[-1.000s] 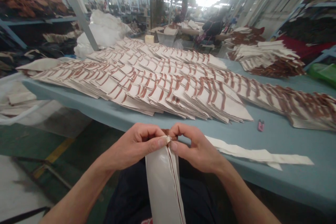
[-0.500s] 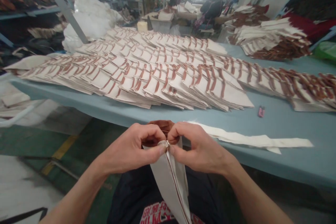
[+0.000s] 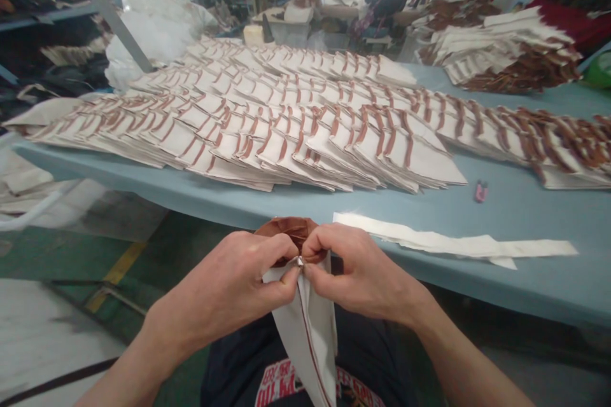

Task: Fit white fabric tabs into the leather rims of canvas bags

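Both my hands pinch the top of a cream fabric bag (image 3: 310, 331) with a thin brown seam, held over my lap in front of the blue table (image 3: 520, 216). My left hand (image 3: 238, 292) is closed on the bag's left top edge. My right hand (image 3: 356, 273) is closed on the right top edge, thumb and forefinger meeting at a small metal piece (image 3: 300, 261). A brown strap (image 3: 289, 230) bunches up above my fingers.
Overlapping rows of cream bags with brown straps (image 3: 305, 127) cover the table. A cream fabric strip (image 3: 453, 245) lies near the table's front edge, a small pink lighter (image 3: 480, 191) beyond it. More bags are piled at the back right (image 3: 506, 51). A person sits far behind.
The camera has tilted down and my hands sit a little lower. The brown strap has come up into view above my fingers. Both hands keep their pinch on the bag's top.
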A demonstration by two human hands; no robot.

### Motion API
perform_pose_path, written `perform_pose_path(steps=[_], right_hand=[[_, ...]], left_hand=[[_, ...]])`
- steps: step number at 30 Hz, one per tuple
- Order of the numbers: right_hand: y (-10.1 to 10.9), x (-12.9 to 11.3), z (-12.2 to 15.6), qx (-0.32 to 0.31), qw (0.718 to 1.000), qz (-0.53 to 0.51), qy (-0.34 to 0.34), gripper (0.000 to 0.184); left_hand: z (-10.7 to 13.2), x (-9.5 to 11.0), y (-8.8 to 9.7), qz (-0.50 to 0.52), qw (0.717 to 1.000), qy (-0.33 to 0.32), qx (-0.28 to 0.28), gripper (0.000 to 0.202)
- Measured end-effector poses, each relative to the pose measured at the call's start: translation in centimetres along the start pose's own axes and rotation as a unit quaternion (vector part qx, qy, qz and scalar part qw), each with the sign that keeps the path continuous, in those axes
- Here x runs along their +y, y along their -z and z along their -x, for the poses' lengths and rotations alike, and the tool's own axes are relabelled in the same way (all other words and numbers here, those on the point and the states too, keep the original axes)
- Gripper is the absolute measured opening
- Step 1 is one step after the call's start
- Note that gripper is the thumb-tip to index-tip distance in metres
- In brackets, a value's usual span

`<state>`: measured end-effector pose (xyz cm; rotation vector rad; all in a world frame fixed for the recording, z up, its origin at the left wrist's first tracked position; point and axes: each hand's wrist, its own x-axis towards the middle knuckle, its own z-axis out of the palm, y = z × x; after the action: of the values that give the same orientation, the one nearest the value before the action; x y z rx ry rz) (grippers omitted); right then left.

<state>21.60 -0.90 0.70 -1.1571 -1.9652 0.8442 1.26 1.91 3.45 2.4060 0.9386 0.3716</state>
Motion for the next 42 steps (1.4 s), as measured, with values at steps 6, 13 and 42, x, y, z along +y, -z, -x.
perform_pose_path(steps=[6, 13, 42], right_hand=[[-0.3, 0.4, 0.3, -0.018, 0.998, -0.036, -0.039, 0.009], [-0.4, 1.5, 0.8, -0.073, 0.982, -0.168, -0.046, 0.012], [-0.3, -1.2, 1.7, -0.045, 0.997, -0.040, -0.044, 0.012]], left_hand=[[0.3, -0.2, -0.8, 0.056, 0.997, 0.046, 0.013, 0.017], [0.6, -0.6, -2.3, 0.420, 0.887, 0.184, -0.056, 0.020], [1.1, -1.3, -0.2, 0.318, 0.936, 0.114, -0.104, 0.024]])
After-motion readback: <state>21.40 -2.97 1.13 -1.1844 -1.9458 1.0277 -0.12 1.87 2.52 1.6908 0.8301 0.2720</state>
